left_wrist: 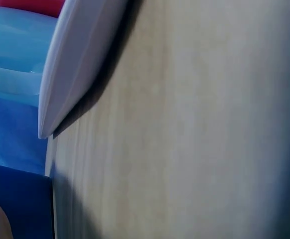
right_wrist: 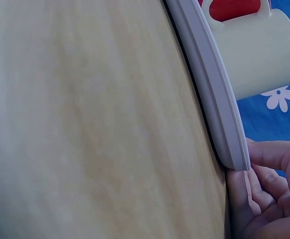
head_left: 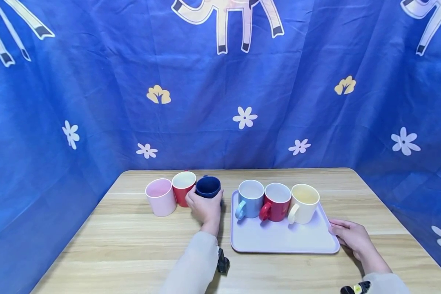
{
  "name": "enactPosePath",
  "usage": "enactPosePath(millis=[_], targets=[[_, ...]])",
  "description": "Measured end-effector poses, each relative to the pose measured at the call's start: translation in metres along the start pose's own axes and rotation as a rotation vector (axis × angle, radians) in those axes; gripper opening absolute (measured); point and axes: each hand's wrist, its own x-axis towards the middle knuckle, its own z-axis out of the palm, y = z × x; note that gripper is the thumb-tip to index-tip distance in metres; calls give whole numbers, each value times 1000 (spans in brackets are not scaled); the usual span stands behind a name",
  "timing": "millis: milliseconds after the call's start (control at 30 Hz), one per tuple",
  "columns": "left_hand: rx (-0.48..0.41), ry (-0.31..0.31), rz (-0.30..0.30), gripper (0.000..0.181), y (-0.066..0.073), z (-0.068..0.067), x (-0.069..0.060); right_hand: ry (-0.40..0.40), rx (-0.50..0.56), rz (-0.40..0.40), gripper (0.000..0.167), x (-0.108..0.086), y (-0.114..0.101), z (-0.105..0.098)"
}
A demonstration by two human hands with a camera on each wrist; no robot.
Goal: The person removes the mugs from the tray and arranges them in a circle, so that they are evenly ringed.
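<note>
Two hands each have hold of something: the left hand [head_left: 207, 209] spreads fingers and thumb round the near side of the dark blue mug [head_left: 208, 186], while the right hand [head_left: 354, 239], barely parted, pinches the right edge of the lilac tray [head_left: 279, 241]. Just left of the left fingers stands a red mug [head_left: 179, 195], then a pink mug [head_left: 162, 205]; between both hands' fingers, the tray bears a light blue mug [head_left: 253, 206], a second red mug [head_left: 279, 210] and a cream mug [head_left: 306, 209].
</note>
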Motion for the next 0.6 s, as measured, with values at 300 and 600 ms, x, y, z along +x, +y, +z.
enactPosePath(millis=[300,600], targets=[[18,50,-6,85,0,1,2,4,-7,-10,55,0,1,1],[47,54,11,89,1,2,2,6,7,-16,55,-1,1,1]])
